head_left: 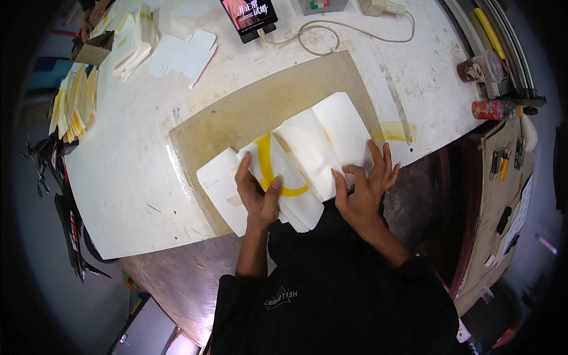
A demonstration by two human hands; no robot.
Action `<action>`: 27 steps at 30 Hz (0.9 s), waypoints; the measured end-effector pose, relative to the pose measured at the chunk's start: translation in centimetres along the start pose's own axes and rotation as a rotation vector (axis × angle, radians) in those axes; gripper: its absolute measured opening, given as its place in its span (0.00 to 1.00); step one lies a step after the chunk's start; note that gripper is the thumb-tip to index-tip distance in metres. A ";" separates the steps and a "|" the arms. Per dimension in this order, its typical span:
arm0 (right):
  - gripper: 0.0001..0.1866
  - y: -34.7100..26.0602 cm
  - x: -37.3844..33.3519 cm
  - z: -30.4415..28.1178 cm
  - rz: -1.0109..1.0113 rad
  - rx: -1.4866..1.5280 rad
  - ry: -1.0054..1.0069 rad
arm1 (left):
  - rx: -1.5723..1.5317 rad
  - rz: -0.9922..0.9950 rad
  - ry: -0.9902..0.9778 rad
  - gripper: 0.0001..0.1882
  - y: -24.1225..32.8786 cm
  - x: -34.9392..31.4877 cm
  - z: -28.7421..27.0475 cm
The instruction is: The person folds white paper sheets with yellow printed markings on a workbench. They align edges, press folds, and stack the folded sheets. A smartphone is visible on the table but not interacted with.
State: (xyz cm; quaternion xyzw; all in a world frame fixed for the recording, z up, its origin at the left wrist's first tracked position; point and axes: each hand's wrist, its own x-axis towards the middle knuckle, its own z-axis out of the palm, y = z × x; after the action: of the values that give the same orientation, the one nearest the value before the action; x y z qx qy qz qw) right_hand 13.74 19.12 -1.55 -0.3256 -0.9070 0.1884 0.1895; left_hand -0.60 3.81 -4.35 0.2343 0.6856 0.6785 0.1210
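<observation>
On a tan board lies a creased white card sheet, its panels spread out to the right. My left hand is closed around a stack of folded white card pieces, thumb on top. The top piece carries a curved yellow stripe. Another white card piece pokes out to the left, under the stack. My right hand touches the near right part of the sheet, its fingers bent and apart, with the thumb and forefinger on the surface.
Bundles of white and yellow card stand at the far left, beside a brown box. A flat white blank lies behind the board. Farther back are a phone and cable; a cup and bottle stand right.
</observation>
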 end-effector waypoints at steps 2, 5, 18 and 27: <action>0.09 -0.5 0.0 -0.1 0.017 0.023 0.018 | 0.186 0.162 -0.069 0.32 -0.7 0.5 -0.5; 0.07 -1.6 -0.4 -0.9 -0.083 0.057 0.039 | 0.230 0.112 -0.105 0.21 0.2 0.9 -0.2; 0.10 -3.1 -1.2 -1.4 -0.449 0.541 -0.271 | 0.076 0.075 -0.128 0.52 1.6 1.9 0.8; 0.16 1.0 2.3 -2.7 0.117 -0.025 0.194 | 0.046 -0.036 -0.063 0.49 1.6 1.3 0.9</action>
State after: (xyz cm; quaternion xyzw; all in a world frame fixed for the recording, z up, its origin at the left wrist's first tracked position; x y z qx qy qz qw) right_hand 13.90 21.94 0.78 -0.3970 -0.8661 0.1554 0.2610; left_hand -1.00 5.20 -2.63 0.2459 0.7008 0.6527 0.1494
